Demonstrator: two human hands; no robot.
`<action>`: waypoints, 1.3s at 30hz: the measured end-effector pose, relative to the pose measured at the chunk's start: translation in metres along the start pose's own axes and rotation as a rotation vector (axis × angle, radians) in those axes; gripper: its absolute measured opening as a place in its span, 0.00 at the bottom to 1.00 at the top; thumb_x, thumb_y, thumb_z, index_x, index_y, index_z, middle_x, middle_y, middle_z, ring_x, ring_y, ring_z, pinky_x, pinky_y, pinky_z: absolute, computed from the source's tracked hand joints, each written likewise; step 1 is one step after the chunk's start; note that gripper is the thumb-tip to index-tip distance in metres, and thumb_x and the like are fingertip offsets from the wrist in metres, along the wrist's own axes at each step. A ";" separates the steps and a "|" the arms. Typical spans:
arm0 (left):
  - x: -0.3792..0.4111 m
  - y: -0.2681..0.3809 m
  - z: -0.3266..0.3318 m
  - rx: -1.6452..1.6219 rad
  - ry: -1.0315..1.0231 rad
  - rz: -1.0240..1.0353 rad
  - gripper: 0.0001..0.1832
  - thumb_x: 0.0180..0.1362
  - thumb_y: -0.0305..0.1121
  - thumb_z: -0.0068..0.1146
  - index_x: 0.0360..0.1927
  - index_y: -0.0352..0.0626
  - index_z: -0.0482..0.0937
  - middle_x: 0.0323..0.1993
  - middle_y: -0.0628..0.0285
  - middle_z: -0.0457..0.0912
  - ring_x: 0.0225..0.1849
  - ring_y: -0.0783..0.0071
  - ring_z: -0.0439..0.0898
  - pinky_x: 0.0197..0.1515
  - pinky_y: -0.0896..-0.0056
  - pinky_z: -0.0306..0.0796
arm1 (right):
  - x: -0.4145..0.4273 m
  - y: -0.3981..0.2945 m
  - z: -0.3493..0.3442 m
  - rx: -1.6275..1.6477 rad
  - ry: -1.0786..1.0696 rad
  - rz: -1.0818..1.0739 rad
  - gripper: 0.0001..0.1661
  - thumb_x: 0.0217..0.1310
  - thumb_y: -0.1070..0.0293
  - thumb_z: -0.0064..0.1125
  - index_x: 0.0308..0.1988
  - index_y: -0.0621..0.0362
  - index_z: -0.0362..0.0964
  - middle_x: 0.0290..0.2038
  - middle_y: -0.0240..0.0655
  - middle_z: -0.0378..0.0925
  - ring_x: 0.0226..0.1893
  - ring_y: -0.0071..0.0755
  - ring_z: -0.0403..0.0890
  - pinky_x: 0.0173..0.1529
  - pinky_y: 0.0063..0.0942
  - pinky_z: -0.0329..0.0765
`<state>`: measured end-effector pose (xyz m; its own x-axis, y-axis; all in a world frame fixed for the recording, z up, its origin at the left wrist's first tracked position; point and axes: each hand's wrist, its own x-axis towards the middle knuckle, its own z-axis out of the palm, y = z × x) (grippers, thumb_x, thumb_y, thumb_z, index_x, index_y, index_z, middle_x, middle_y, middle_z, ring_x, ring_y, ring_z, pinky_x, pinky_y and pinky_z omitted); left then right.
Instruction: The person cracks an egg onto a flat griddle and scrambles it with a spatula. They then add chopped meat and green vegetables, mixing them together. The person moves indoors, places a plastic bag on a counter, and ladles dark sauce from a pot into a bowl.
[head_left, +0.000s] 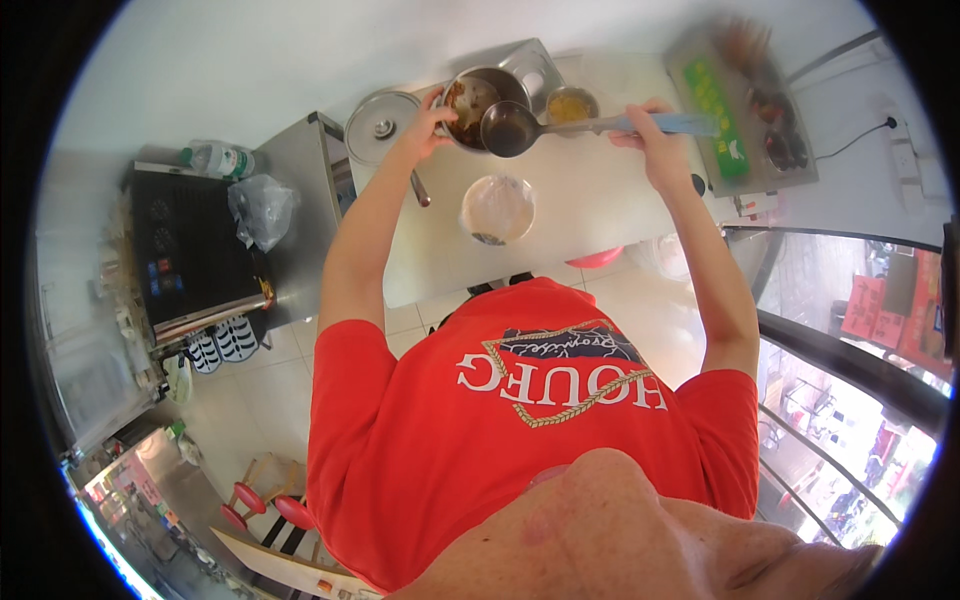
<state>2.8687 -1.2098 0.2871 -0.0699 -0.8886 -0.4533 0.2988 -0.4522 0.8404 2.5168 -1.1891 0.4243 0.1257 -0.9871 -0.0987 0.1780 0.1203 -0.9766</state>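
My left hand (429, 129) grips the left rim of a steel pot (514, 78), with fingers over its edge. Inside the pot lie brownish pieces of food (471, 105) in liquid. My right hand (651, 139) is closed around the blue handle of a metal ladle (509, 129). The ladle's dark bowl is over the pot's front right rim; whether they touch I cannot tell. Nearer to me on the pale table stands a round bowl (498, 211) with clear plastic over or inside it. A small metal bowl of yellow food (570, 108) sits behind the ladle's shaft.
A steel lid (375, 136) lies left of the pot, and a metal handle (421, 189) shows beside my left forearm. At right is a tray (787, 176) with a green packet (716, 120) and blurred items. A black appliance (199, 240) bears a plastic bag (262, 210) and bottle (217, 160).
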 end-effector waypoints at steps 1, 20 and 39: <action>0.002 -0.001 -0.002 -0.028 0.008 0.018 0.44 0.38 0.27 0.55 0.63 0.56 0.50 0.51 0.57 0.63 0.50 0.61 0.64 0.44 0.49 0.66 | -0.006 -0.006 -0.001 -0.013 0.015 0.019 0.11 0.54 0.70 0.55 0.28 0.61 0.61 0.24 0.39 0.72 0.22 0.32 0.79 0.27 0.22 0.79; -0.017 0.005 0.009 -0.088 -0.029 0.037 0.39 0.40 0.25 0.54 0.60 0.56 0.56 0.51 0.59 0.64 0.50 0.60 0.65 0.48 0.48 0.67 | -0.111 0.096 0.028 -0.697 -0.350 -0.495 0.07 0.47 0.76 0.58 0.28 0.60 0.66 0.26 0.36 0.70 0.26 0.36 0.73 0.31 0.28 0.71; -0.017 -0.007 -0.010 -0.096 -0.225 0.094 0.41 0.40 0.21 0.50 0.62 0.56 0.54 0.54 0.60 0.65 0.52 0.65 0.67 0.46 0.62 0.69 | -0.133 -0.003 0.011 -0.185 0.092 -0.148 0.03 0.56 0.78 0.50 0.32 0.65 0.65 0.31 0.41 0.73 0.29 0.30 0.79 0.35 0.22 0.78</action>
<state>2.8774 -1.1903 0.2860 -0.2448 -0.9258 -0.2879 0.4019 -0.3671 0.8389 2.5104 -1.0570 0.4424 0.0211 -0.9990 0.0389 0.0054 -0.0388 -0.9992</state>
